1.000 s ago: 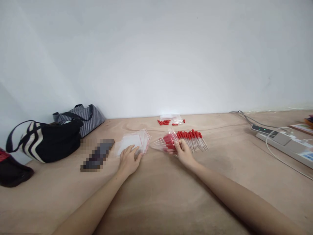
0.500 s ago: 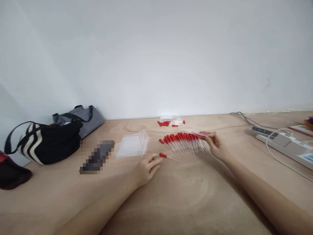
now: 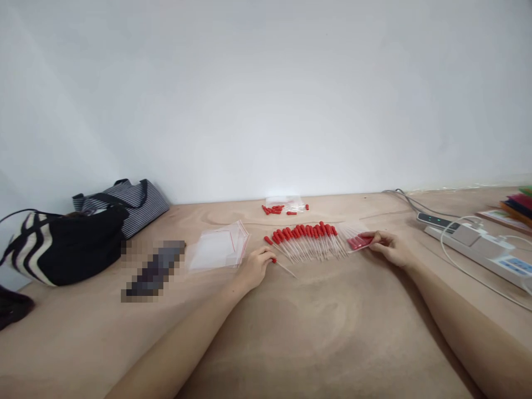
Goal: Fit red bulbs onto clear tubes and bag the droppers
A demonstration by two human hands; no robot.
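My left hand (image 3: 258,267) is closed on the red cap of a single thin white stick (image 3: 286,270), just in front of the row. My right hand (image 3: 384,247) pinches a clear bag (image 3: 354,235) with red-capped sticks inside, at the right end of the row. Between the hands lies a fanned row of red-capped sticks (image 3: 310,238), caps toward the wall. Flat clear bags with red edges (image 3: 218,246) lie stacked left of my left hand. Farther back are several loose red caps (image 3: 273,210) beside another clear bag (image 3: 286,201).
On the left stand a black bag with white stripes (image 3: 89,244), a striped bag (image 3: 141,208) and a dark bottle-like object (image 3: 14,307). A pixelated dark flat object (image 3: 155,271) lies nearby. A power strip (image 3: 486,249) with cables and colored items (image 3: 517,208) are at right.
My right hand has moved right and lowered the filled bag beside the row. My left hand's fingers have closed on the single stick's cap. The view has shifted slightly right.
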